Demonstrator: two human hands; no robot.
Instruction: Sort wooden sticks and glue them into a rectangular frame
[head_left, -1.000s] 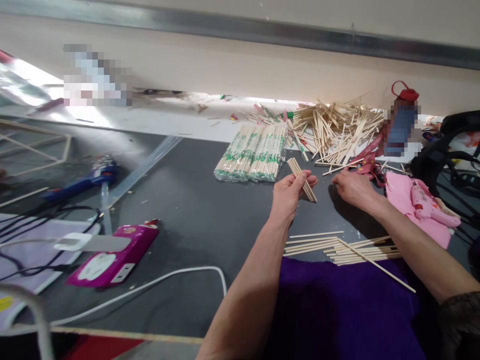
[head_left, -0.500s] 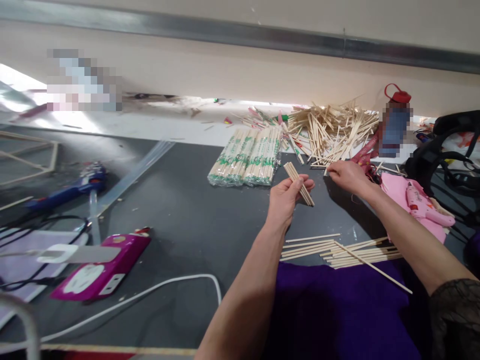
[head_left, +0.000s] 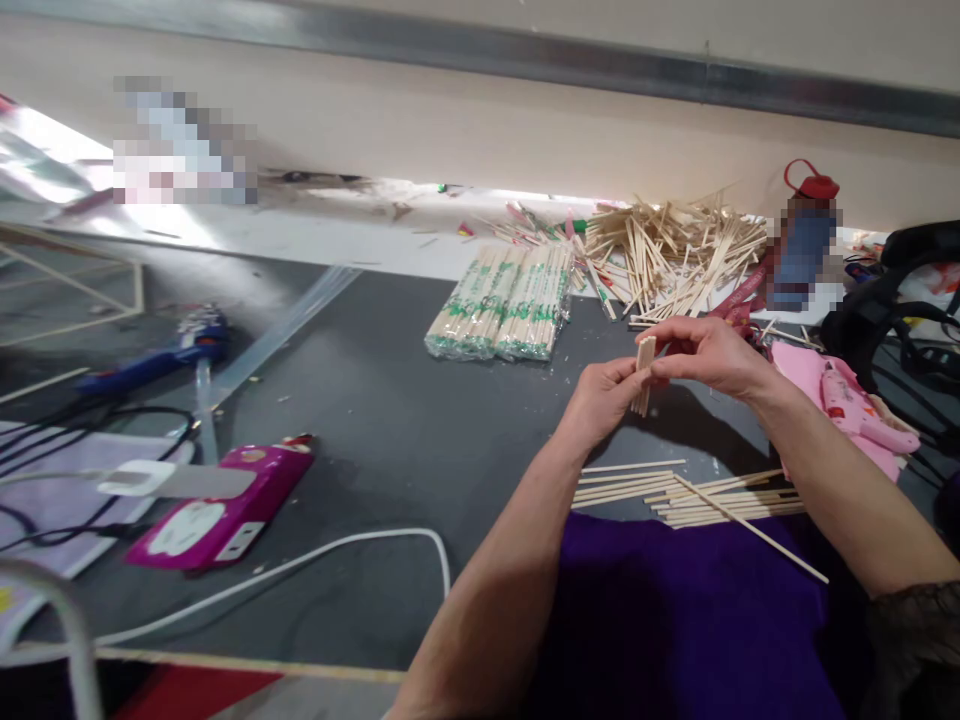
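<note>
My left hand (head_left: 602, 398) is closed around a small bundle of short wooden sticks (head_left: 646, 352), held nearly upright above the dark table. My right hand (head_left: 712, 358) meets it from the other side, thumb and fingers curled at the bundle's upper part. Exactly how many sticks each hand grips is hidden. Below the hands, longer loose wooden sticks (head_left: 720, 508) lie by the table's near edge, one slanting across the others. Behind the hands spreads a heap of short sticks (head_left: 675, 255).
Plastic-wrapped chopstick packs (head_left: 499, 305) lie left of the heap. A pink glue gun (head_left: 862, 410) rests at right, beside black straps. At left are a blue glue gun (head_left: 161, 365), clear glue sticks (head_left: 289, 325), a magenta power bank (head_left: 225, 510) and a white cable (head_left: 315, 565).
My right hand has come from the heap's edge to the bundle. My left hand has moved right and turned the bundle more upright. The view has shifted slightly.
</note>
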